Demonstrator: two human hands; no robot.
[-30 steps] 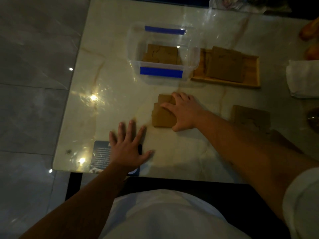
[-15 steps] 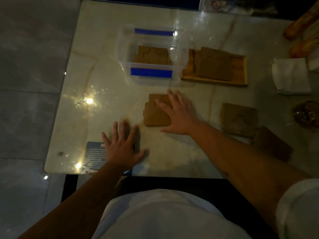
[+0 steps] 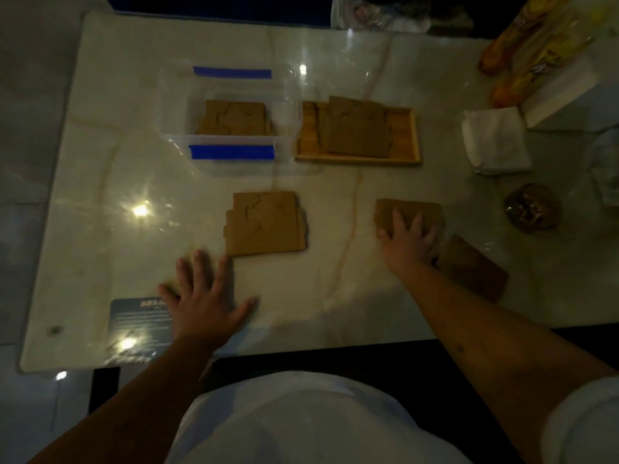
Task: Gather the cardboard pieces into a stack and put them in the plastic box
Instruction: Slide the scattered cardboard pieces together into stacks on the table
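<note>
A small stack of brown cardboard pieces [image 3: 266, 222] lies free in the middle of the marble table. My right hand [image 3: 408, 242] rests with spread fingers on another cardboard stack [image 3: 407, 212] to the right, beside a further cardboard piece [image 3: 472, 267] lying askew. My left hand [image 3: 204, 299] lies flat and open on the table, just below and left of the middle stack. The clear plastic box [image 3: 284, 95] with blue clips stands behind, with cardboard pieces [image 3: 234, 117] inside it. A wooden tray [image 3: 407, 135] next to the box carries more cardboard [image 3: 355, 128].
A dark printed card [image 3: 139, 318] lies under my left wrist near the table's front edge. Folded white napkins [image 3: 494, 140], a round brown object [image 3: 531, 209], a white box [image 3: 562, 92] and packaged bread [image 3: 522, 31] crowd the right side.
My right hand has left the middle cardboard stack and moved right onto the other stack. My left hand has stayed flat on the table. The head view has shifted right.
</note>
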